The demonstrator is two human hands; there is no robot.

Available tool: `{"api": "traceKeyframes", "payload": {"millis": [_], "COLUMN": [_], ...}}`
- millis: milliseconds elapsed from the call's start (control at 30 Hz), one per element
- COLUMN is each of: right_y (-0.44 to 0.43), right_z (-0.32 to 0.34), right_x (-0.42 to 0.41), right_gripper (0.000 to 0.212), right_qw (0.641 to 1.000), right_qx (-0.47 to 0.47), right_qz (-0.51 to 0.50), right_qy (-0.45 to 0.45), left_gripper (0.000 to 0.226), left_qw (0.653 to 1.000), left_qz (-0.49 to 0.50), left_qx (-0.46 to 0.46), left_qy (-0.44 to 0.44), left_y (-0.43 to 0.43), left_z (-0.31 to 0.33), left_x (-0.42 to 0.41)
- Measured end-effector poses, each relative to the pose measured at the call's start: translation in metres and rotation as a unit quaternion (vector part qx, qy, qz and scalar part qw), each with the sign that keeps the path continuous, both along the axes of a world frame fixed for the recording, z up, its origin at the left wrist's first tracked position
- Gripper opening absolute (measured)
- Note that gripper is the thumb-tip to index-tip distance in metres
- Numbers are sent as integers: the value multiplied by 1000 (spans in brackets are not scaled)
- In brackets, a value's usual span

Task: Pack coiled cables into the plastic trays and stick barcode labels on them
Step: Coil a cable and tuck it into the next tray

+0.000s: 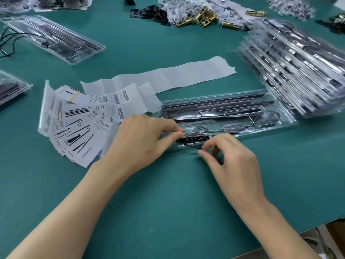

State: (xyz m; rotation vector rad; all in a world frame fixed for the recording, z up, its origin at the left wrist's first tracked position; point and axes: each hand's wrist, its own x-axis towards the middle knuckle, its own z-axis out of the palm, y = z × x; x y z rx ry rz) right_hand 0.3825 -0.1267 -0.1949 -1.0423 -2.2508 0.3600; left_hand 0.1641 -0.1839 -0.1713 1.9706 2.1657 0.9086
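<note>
While two bare forearms reach in from the near edge, the green worktop (168,193) takes up nearly everything I can see. On its right side sits a tall, slanted stack of packed trays (298,71), clear plastic with dark parts inside. Just in front of that stack, one long clear tray (288,116) lies flat across the middle, with black bars along its far side and dark coils in its near pockets. Another filled tray (97,48) rests well apart at the far left. A long white backing strip (177,75) trails from behind the middle tray, and a fan of printed cards (74,128) spreads out to its left. The left hand (141,139) pinches the tray's near left edge between thumb and forefinger. The right hand (233,157), just beside it, pinches a thin black cable (192,145) at the tray's near edge, its other fingers loosely curled. Barcode labels (119,99) lie on the strip's end beside the cards.
</note>
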Motion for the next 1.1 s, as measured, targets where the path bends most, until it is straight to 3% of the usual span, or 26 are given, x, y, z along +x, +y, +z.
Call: {"api": "traceKeyframes", "payload": {"millis": [200,367,567,700,767,933,1100], "right_y": [33,48,61,63,64,67,61], "right_z": [10,9,14,17,20,35,43], "right_x": [2,5,0,-5,-9,-21,-32], "right_gripper": [24,13,20,2,18,23,36], "right_qw": [988,956,928,934,940,930,925], "right_qx": [133,242,307,259,227,200,167], "right_qz": [52,135,193,213,211,217,232], "right_qy": [-66,-98,-90,-127,-143,-217,-252], "left_gripper": [27,31,28,25,23,32,46], "left_qw": [1000,1000,999,999,999,999,993], "left_qz": [-6,-10,-24,-34,-36,-44,-27], "left_qx": [-2,3,8,8,10,9,-66], "left_qy": [-25,-26,-26,-24,-17,15,98], "left_y": [0,0,1,0,-1,-2,-5], "left_z": [-2,-4,-3,-3,-4,-2,5], "left_x": [-4,-7,-7,-7,-7,-9,-7]}}
